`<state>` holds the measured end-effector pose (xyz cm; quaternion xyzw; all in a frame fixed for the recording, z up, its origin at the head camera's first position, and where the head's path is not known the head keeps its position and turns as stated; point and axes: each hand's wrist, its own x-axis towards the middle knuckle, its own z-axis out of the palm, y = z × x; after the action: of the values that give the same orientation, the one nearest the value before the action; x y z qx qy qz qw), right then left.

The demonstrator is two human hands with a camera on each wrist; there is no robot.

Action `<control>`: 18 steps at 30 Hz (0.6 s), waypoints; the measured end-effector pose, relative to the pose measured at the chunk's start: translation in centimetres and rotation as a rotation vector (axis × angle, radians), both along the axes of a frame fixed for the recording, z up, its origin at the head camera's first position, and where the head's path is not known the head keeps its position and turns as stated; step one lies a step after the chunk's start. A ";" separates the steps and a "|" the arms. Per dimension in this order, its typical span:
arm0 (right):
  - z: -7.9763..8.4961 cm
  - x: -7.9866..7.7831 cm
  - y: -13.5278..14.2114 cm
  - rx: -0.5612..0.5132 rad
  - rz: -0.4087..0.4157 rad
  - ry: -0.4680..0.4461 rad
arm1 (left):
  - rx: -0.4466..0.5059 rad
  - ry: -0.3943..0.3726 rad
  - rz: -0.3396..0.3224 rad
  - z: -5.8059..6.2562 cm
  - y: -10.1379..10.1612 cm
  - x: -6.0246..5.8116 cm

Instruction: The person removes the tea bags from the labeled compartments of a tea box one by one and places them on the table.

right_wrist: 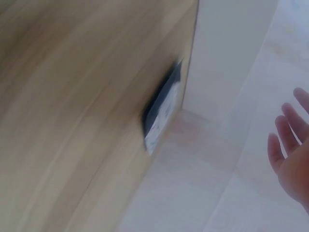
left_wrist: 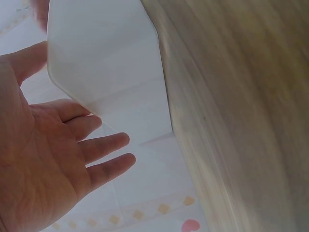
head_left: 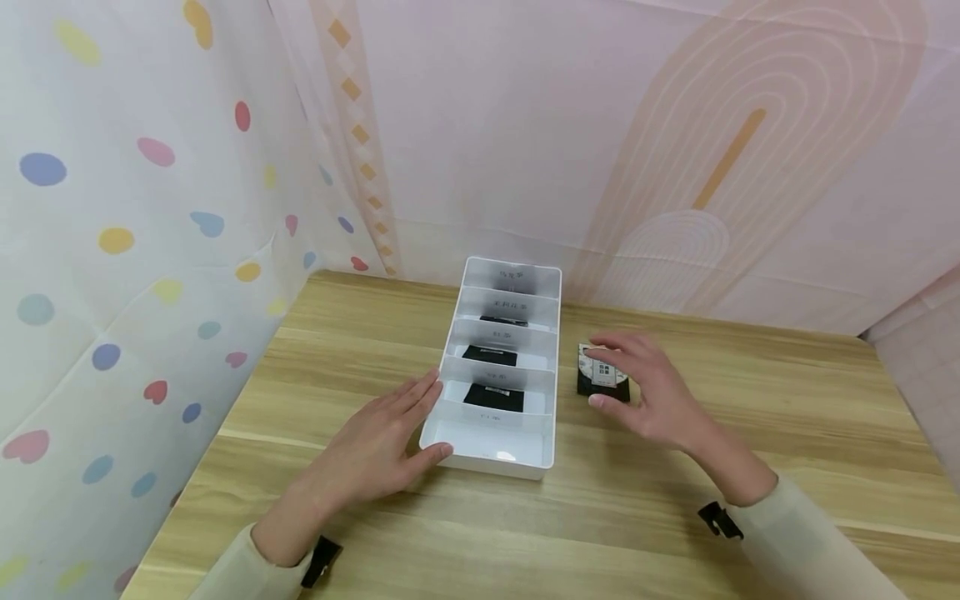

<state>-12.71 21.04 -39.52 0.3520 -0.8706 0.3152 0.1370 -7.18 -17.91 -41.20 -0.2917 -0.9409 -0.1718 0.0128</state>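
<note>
A long white divided box [head_left: 487, 463] stands on the table, with labels on its dividers. My left hand [head_left: 386, 442] rests against its left front corner, thumb at the front rim and fingers along the side; the left wrist view shows these fingers fairly straight beside the white wall [left_wrist: 111, 63]. Right of the box lies a small black-and-white printed sachet [head_left: 602, 388]. Over it hovers my right hand [head_left: 652, 392], fingers spread and relaxed, holding nothing. In the right wrist view the sachet [right_wrist: 161, 113] lies flat on the wood, apart from the hand [right_wrist: 294, 150].
Black sachets lie in the middle compartments, one [head_left: 493, 397] near the front and another [head_left: 490, 356] behind it. A dark packet [head_left: 504, 321] shows farther back. The wooden table [head_left: 675, 533] meets a patterned cloth [head_left: 480, 167] at its back edge.
</note>
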 end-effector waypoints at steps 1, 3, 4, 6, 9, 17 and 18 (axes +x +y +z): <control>0.0 0.1 -0.2 0.017 0.006 0.012 | 0.000 0.000 0.000 0.0 0.0 0.0; 0.1 0.3 -0.7 0.047 0.017 0.023 | 0.001 0.000 0.001 0.0 0.0 0.1; 0.1 0.3 -0.9 0.058 0.024 0.030 | 0.000 0.001 0.002 0.0 0.0 0.1; 0.2 0.4 -1.3 0.069 0.043 0.045 | -0.001 -0.002 0.004 0.0 0.0 0.1; 0.3 0.5 -2.1 0.070 0.071 0.052 | -0.003 -0.007 0.006 0.0 0.0 0.1; 0.2 0.7 -4.4 0.104 0.106 0.054 | -0.004 -0.007 0.006 0.0 0.0 0.0; 0.1 0.7 -4.6 0.112 0.108 0.051 | -0.004 -0.006 0.006 0.0 0.0 0.0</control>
<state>-12.00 16.41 -39.40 0.4137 -0.8627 0.2638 0.1221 -7.14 -17.87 -41.19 -0.2881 -0.9422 -0.1706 0.0099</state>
